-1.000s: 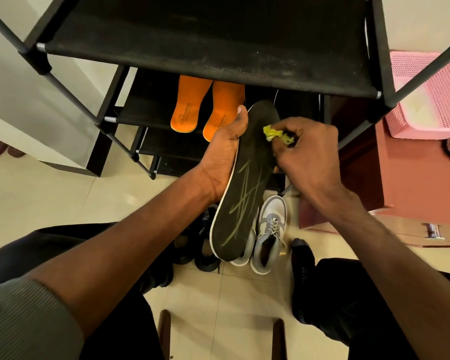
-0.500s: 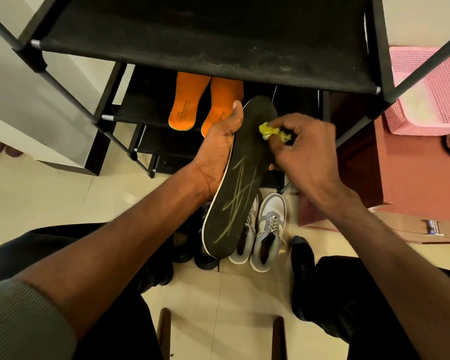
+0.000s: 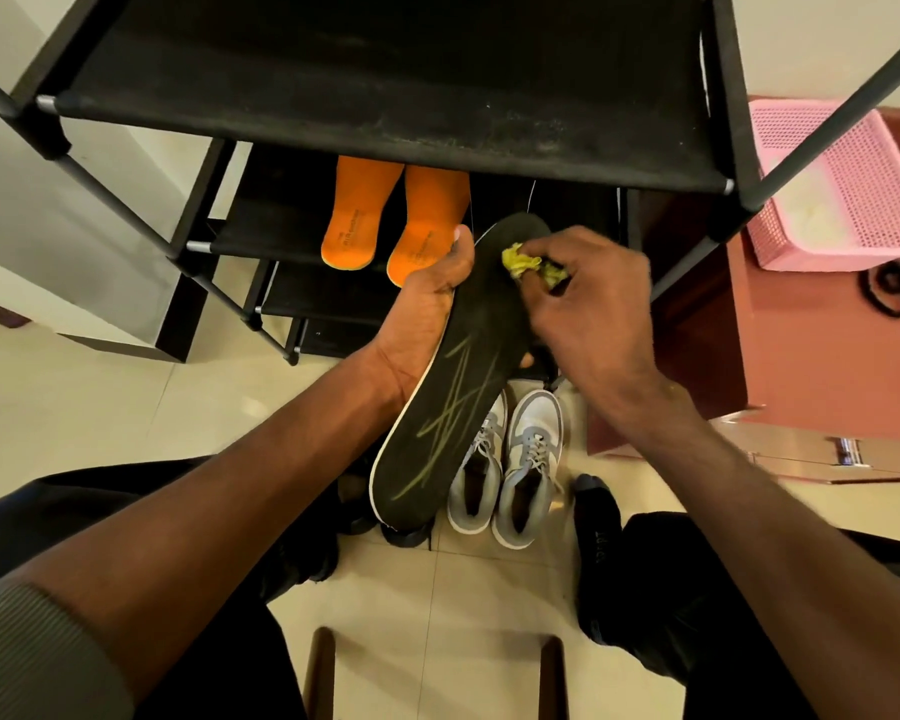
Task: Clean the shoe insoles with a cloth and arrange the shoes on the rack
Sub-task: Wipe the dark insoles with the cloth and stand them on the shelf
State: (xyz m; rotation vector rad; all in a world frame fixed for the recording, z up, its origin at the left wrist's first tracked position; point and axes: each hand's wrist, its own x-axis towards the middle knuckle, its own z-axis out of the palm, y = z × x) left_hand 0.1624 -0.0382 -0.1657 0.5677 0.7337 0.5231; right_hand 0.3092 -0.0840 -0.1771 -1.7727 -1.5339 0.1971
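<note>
My left hand point(image 3: 427, 314) grips a long black insole point(image 3: 453, 402) with yellow-green streaks, holding it tilted in front of the black shoe rack point(image 3: 385, 111). My right hand point(image 3: 588, 298) pinches a crumpled yellow cloth point(image 3: 523, 262) against the insole's far end. Two orange insoles point(image 3: 396, 220) lie side by side on a lower rack shelf. A pair of grey and white sneakers point(image 3: 510, 459) stands on the floor under the black insole, and dark shoes point(image 3: 406, 532) are partly hidden beneath it.
A pink mesh basket point(image 3: 848, 200) sits on a reddish-brown cabinet point(image 3: 801, 356) to the right of the rack. My socked foot point(image 3: 598, 517) and dark trouser legs flank the shoes. A wooden stool frame point(image 3: 323, 672) shows at the bottom. The floor is pale tile.
The right hand with the cloth has shifted slightly along the insole's far end. The left hand keeps the insole at nearly the same place and tilt.
</note>
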